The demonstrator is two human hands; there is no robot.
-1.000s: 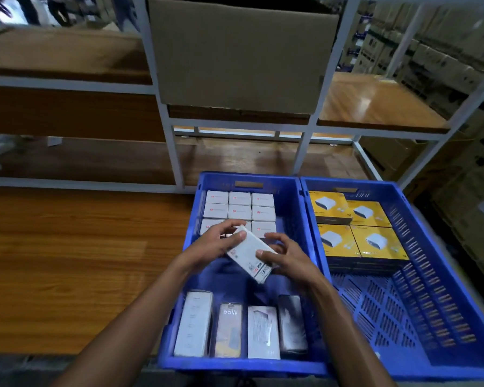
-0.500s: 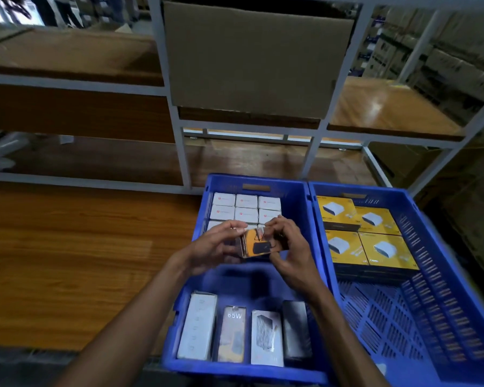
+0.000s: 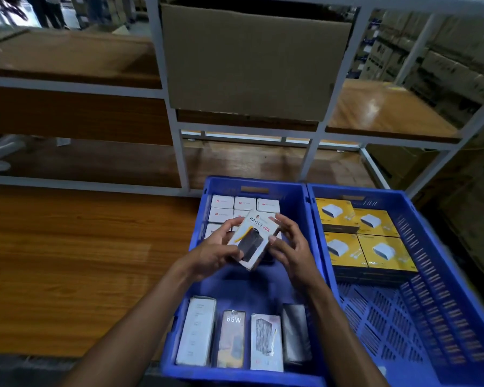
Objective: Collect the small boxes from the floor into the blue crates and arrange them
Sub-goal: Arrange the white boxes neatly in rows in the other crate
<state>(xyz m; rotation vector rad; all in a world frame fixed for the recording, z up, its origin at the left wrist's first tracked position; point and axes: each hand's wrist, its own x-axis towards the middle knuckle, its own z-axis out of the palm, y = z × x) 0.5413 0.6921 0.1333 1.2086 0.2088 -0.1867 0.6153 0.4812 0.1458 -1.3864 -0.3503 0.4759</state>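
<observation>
Both hands hold a white power bank box (image 3: 253, 238) printed "HALLEY 20K" above the middle of the left blue crate (image 3: 296, 199). My left hand (image 3: 220, 251) grips its left edge and underside. My right hand (image 3: 289, 248) pinches its right edge with thumb and fingers. The box's printed face is turned up toward me. Small white boxes (image 3: 221, 203) are packed in rows at the crate's far end. Several long boxes (image 3: 232, 337) stand side by side at its near end. The right blue crate (image 3: 444, 317) carries yellow boxes (image 3: 361, 238) in its far half.
The crates sit on a wooden shelf board (image 3: 67, 261) inside a white metal rack (image 3: 179, 152). A large cardboard box (image 3: 249, 57) stands on the shelf above the crates. Stacked cartons (image 3: 458, 65) line the aisle to the right.
The box has been turned over in my hands, from its white back through its end to its printed front. Both hands rose slightly and kept hold of it.
</observation>
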